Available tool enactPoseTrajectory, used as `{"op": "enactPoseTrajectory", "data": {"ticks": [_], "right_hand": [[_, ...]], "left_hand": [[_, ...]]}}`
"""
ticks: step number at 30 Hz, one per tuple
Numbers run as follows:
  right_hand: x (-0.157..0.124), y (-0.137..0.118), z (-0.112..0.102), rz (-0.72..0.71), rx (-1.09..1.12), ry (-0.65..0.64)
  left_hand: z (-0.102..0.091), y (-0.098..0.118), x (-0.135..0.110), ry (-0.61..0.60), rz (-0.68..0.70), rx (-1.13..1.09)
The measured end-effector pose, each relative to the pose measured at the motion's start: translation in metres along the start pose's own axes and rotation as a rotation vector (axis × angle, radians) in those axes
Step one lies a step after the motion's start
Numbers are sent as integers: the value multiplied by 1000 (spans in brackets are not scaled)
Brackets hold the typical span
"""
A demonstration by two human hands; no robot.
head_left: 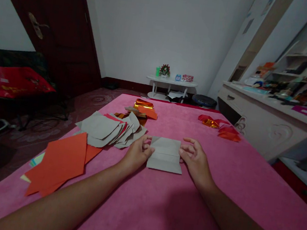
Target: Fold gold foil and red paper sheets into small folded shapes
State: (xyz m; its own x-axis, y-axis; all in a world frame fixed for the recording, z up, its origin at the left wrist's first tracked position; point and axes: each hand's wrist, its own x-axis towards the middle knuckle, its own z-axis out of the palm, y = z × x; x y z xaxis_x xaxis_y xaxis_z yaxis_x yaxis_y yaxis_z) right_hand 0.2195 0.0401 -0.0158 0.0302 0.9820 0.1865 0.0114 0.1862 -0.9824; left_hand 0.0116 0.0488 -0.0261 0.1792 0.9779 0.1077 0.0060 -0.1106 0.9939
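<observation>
A grey sheet of paper (165, 154) with a crosswise crease is held up between my two hands over the pink cloth. My left hand (139, 151) pinches its left edge, thumb in front and fingers partly hidden behind. At the opposite edge, my right hand (195, 159) grips the paper between thumb and fingers, with one finger stretched away from it. Just left of my left hand lies a loose pile of grey paper sheets (101, 127), a few red edges showing among them. Nearer on the left are orange paper sheets (61, 159).
Gold foil paper (143, 104) and an orange piece (148, 113) lie at the far left of the pink-covered table (229, 199). Red and gold folded papers (211, 123) rest at the far right. A white dresser (265, 117) stands along the right side.
</observation>
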Motion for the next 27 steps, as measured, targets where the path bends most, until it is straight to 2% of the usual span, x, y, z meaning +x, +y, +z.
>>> {"op": "enactPoseTrajectory", "data": {"ticks": [4,8,13,27], "right_hand": [[-6,-4,0,-89,-3,-8],[-9,-2,0,-191,-176,-51],[-8,0,1,-145,-203,19],[-11,-6,5,-48,-138,31]], "left_hand": [[-3,-6,1,3,41,-51],[-4,-5,-1,-28,68,-89],[-1,4,-7,-85,78,-101],[0,6,-10,-107,101,-13]]}}
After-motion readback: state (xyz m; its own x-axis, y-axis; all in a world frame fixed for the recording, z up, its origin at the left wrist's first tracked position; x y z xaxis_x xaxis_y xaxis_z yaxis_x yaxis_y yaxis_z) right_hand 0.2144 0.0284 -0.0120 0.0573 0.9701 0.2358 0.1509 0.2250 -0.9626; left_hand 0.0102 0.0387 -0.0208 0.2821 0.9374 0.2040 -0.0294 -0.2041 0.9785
